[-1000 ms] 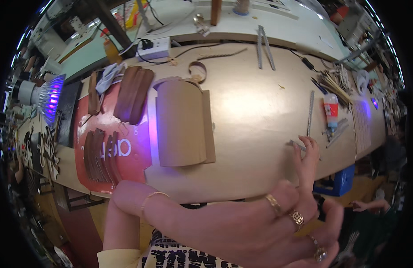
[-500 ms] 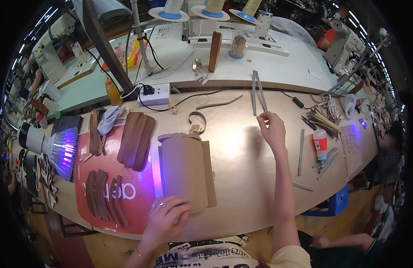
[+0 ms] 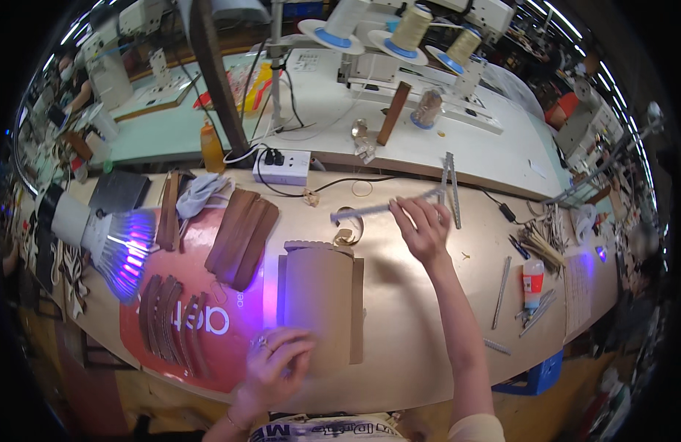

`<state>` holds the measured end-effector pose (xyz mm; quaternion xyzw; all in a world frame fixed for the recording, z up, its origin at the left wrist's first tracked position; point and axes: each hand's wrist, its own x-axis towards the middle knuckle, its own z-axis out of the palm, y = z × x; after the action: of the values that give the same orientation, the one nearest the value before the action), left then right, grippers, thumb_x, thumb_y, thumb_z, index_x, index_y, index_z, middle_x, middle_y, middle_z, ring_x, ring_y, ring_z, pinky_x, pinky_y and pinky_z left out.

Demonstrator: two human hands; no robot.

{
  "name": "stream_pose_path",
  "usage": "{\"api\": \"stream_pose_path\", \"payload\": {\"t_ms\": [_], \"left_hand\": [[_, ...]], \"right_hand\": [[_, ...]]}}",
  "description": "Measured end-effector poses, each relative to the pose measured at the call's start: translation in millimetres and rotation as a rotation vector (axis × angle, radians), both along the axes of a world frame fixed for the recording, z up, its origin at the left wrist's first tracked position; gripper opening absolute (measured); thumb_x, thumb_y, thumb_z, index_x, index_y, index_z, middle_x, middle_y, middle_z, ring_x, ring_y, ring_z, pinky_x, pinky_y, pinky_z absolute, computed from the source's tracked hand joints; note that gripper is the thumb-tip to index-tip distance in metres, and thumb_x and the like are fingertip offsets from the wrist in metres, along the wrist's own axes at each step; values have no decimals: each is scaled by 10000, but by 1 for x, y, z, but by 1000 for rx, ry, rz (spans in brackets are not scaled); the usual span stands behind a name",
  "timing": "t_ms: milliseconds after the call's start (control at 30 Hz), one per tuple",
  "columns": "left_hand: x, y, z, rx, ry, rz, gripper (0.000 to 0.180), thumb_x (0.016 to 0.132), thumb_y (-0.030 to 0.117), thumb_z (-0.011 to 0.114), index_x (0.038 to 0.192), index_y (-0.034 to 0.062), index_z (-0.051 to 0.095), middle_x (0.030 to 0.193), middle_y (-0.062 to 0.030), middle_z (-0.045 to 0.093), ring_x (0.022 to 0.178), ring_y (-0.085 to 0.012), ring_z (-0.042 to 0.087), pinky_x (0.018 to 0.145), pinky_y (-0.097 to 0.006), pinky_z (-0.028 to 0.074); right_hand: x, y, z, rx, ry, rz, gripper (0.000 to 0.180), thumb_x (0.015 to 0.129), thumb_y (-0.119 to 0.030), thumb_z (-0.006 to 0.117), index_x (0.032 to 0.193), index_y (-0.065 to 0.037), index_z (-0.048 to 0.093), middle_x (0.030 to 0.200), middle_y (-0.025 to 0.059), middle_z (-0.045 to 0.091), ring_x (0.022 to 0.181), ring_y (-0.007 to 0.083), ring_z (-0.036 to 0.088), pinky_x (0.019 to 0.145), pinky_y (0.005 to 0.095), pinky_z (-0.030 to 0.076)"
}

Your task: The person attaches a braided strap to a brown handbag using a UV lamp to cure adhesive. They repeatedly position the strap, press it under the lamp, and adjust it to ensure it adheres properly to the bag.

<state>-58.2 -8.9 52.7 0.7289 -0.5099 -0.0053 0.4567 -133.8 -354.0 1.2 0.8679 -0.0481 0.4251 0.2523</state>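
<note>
Beside the cardboard stack (image 3: 320, 295), brown strips (image 3: 244, 236) and lamp (image 3: 104, 239).

Bright overhead light; violet glow from lamp (image 3: 108, 247) spills right across table (image 3: 429, 309); edges bend, darken; far background soft.

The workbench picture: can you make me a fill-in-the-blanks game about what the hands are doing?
1. The right hand lifts a long metal ____ off the table.
2. The left hand presses on the tan ____ sheets.
3. The lamp at the left glows ____.
4. Brown leather strips lie on a ____ mat.

Missing words: ruler; cardboard; purple; red
</note>
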Motion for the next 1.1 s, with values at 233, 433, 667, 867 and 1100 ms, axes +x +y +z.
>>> {"api": "stream_pose_path", "payload": {"t_ms": [233, 433, 667, 867, 1100], "left_hand": [[15, -30, 10, -194, 70, 171, 301, 758, -9, 769, 1031, 22, 646, 1080, -155, 665, 987, -278, 648, 835, -364, 516], [28, -35, 17, -332, -161, 242, 337, 734, 41, 828, 1031, 49, 669, 1058, -129, 678, 940, -266, 655, 823, -355, 499], [34, -19, 13, -280, -355, 183, 328, 711, 6, 803, 1014, 110, 736, 947, -17, 712, 787, -137, 656, 790, -312, 404], [29, -18, 12, -227, -352, 117, 298, 750, 23, 786, 1026, 127, 746, 922, -11, 715, 748, -154, 662, 762, -309, 425], [74, -29, -2, -203, 642, -22, 326, 897, 91, 696, 1217, 41, 659, 814, -29, 680, 755, -133, 650, 711, -266, 513]], "right_hand": [[-22, 90, 70, -112, -216, 54, 278, 799, -270, 809, 1056, -282, 703, 1013, -138, 659, 897, 60, 586, 952, 334, 287], [-13, 107, 73, -78, -190, 86, 290, 806, -260, 799, 1079, -283, 703, 1023, -136, 643, 885, 59, 580, 1012, 366, 250], [-13, 113, 63, -48, -195, 127, 273, 823, -221, 776, 1078, -286, 705, 1034, -128, 636, 872, 56, 582, 1051, 381, 218], [-17, 135, 64, 67, -115, 204, 191, 862, -208, 733, 1046, -253, 709, 926, -98, 672, 797, 76, 605, 999, 378, 308], [-13, 151, 86, 1663, 476, 259, 220, 988, -209, 607, 1054, -21, 700, 713, 4, 617, 511, 70, 505, 461, 226, 382]]}}
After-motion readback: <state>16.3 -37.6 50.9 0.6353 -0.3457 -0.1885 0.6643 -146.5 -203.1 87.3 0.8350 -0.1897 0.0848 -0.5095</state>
